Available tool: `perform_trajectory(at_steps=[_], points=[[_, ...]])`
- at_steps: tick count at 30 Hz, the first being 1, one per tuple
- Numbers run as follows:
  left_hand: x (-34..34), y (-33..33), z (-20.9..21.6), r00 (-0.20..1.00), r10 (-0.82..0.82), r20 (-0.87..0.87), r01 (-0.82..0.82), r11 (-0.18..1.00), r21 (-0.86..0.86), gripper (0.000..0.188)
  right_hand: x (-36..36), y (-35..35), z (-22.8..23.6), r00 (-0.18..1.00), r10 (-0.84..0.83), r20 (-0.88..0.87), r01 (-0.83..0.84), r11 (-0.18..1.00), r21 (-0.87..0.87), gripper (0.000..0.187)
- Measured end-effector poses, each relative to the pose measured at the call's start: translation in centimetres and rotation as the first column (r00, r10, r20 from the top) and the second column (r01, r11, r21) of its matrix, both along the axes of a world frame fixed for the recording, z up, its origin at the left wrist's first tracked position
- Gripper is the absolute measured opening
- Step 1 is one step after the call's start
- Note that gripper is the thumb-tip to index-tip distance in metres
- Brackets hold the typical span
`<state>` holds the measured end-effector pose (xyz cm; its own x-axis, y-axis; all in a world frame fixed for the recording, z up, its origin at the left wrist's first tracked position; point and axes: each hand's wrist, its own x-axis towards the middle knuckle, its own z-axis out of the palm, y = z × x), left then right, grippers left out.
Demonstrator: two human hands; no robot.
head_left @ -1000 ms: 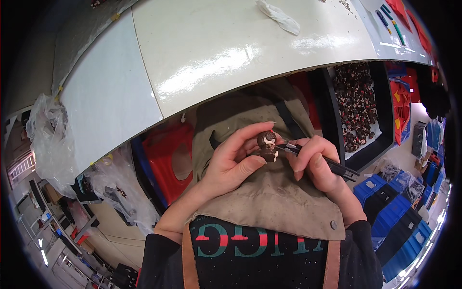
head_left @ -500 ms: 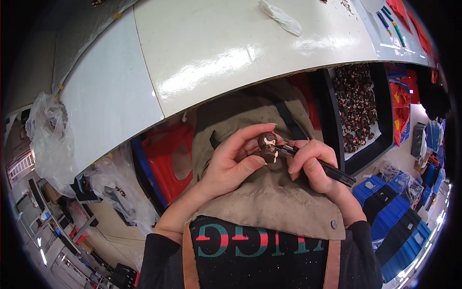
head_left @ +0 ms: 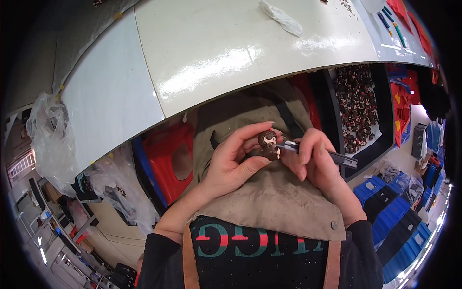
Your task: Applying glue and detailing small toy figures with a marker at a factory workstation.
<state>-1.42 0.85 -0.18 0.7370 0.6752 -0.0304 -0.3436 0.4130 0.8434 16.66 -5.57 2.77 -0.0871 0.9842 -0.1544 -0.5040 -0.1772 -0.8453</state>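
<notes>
Above my lap, my left hand (head_left: 233,156) is closed around a small dark-brown figurine (head_left: 268,139) with a pale face, pinched between thumb and fingers. My right hand (head_left: 315,156) grips a slim utility knife (head_left: 342,160) with a dark handle that sticks out to the right. Its metal front end points left and reaches the figurine's side, near the pale face. Whether the tip touches the surface I cannot tell.
A pale worktable (head_left: 211,43) curves across the front, with a crumpled white cloth (head_left: 281,18) on it. To the right stands a black tray (head_left: 382,115) with many small brown pieces. Blue crates (head_left: 385,202) sit lower right, and a red plastic stool (head_left: 166,159) is at left.
My right hand has turned and shifted slightly, so the knife lies flatter, with more of its metal front showing. The figurine has tilted a little in my left hand.
</notes>
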Motion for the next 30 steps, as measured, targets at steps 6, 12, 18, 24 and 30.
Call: perform_trajectory(at_steps=[6, 12, 18, 24, 30], points=[[0.1, 0.4, 0.0, 0.999, -0.02, 0.034, 0.02, 1.0, 0.02, 0.051, 0.9, -0.1, 0.5, 0.971, -0.074, 0.228, 0.048, 0.992, 0.118, 0.035], [0.0, 0.1, 0.2, 1.0, -0.026, 0.008, 0.026, 1.0, -0.002, 0.054, 1.4, -0.4, 0.5, 0.934, -0.016, 0.358, -0.036, 0.99, 0.139, 0.03], [-0.1, 0.1, 0.5, 0.999, -0.042, 0.0, 0.042, 0.998, -0.054, 0.058, 1.3, 0.0, 0.7, 0.927, -0.008, 0.375, -0.06, 0.984, 0.168, 0.025], [-0.2, 0.3, 0.7, 0.998, -0.06, 0.013, 0.06, 0.996, -0.072, 0.058, 1.2, 0.1, 0.7, 0.925, -0.005, 0.38, -0.076, 0.978, 0.196, 0.024], [-0.3, 0.4, 0.6, 0.997, -0.07, 0.021, 0.072, 0.992, -0.105, 0.059, 1.0, 0.0, 0.7, 0.924, 0.028, 0.382, -0.103, 0.979, 0.177, 0.023]])
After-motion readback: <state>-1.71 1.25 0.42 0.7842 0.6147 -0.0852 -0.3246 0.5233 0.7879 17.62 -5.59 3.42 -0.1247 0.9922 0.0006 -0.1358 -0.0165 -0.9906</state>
